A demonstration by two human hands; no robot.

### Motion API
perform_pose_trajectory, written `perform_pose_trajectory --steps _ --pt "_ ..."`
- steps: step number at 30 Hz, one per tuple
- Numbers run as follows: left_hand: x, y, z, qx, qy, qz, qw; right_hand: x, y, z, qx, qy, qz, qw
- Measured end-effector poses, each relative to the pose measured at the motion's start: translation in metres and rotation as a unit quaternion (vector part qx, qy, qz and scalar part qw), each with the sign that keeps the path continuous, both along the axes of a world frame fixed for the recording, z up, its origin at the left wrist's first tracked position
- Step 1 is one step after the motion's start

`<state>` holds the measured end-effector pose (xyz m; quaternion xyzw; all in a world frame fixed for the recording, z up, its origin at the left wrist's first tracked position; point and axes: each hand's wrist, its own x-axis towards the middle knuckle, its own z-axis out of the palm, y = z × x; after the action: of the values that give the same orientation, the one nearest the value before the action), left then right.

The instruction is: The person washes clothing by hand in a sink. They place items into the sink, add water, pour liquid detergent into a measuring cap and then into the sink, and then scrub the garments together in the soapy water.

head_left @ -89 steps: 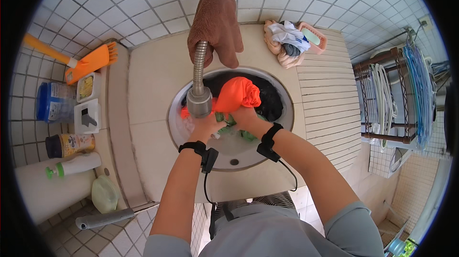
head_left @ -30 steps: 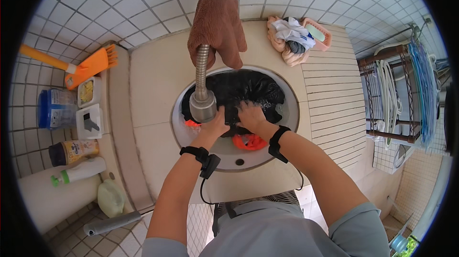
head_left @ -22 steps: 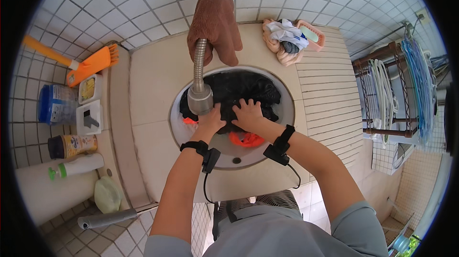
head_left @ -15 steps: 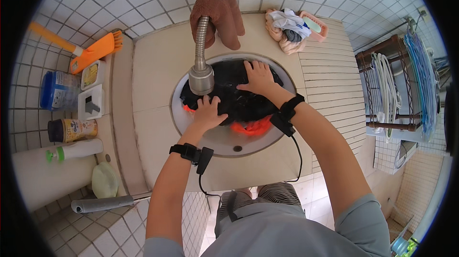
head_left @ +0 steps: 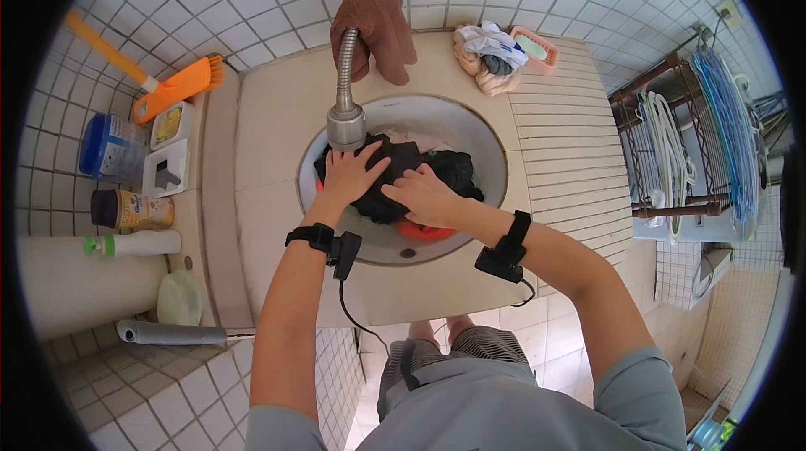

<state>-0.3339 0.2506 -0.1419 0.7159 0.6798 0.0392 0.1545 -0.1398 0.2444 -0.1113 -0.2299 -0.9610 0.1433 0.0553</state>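
Note:
Wet black fabric [head_left: 403,153], probably a garment, is bunched in the oval white washbasin [head_left: 500,136]. Bright red-orange cloth [head_left: 426,231] shows beneath its near edge. My left hand [head_left: 346,176] lies on the left part of the black fabric with its fingers spread, just below the faucet head [head_left: 346,128]. My right hand [head_left: 422,197] is closed on the fabric near the middle, its fingers curled inward. Some cloudy water shows in the basin behind the fabric. Each wrist wears a black strap with a small device and a cable.
A brown cloth [head_left: 376,19] drapes over the flexible faucet neck. Crumpled clothes [head_left: 487,57] and a pink soap dish [head_left: 541,54] sit at the back right. Bottles, tubs and an orange brush [head_left: 178,90] line the left ledge. Hangers [head_left: 667,145] hang from a rack at right.
Both hands have come closer together; the right one moved toward me and left and closed on the fabric. The black fabric has been gathered nearer, baring the basin's far side.

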Motion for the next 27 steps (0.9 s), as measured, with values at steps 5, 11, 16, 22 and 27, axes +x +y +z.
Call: perform_pose_trajectory --steps 5,11,16,22,27 --pt "0.011 -0.024 0.027 -0.149 0.043 0.020 0.988 0.022 -0.033 0.012 -0.013 -0.045 -0.022 0.999" --pt "-0.002 -0.063 0.004 -0.215 0.084 -0.025 0.973 0.056 -0.033 0.007 -0.034 -0.087 -0.100 0.991" --pt "0.013 -0.056 -0.023 -0.192 0.108 -0.045 0.974 0.047 -0.013 -0.029 -0.054 -0.126 -0.130 0.982" --pt "0.023 -0.035 -0.051 -0.243 0.143 -0.076 0.956 0.023 0.017 -0.054 -0.020 -0.133 -0.093 0.986" --pt "0.022 -0.018 -0.066 -0.277 0.137 -0.090 0.947 0.006 0.044 -0.067 -0.038 -0.161 -0.064 0.984"
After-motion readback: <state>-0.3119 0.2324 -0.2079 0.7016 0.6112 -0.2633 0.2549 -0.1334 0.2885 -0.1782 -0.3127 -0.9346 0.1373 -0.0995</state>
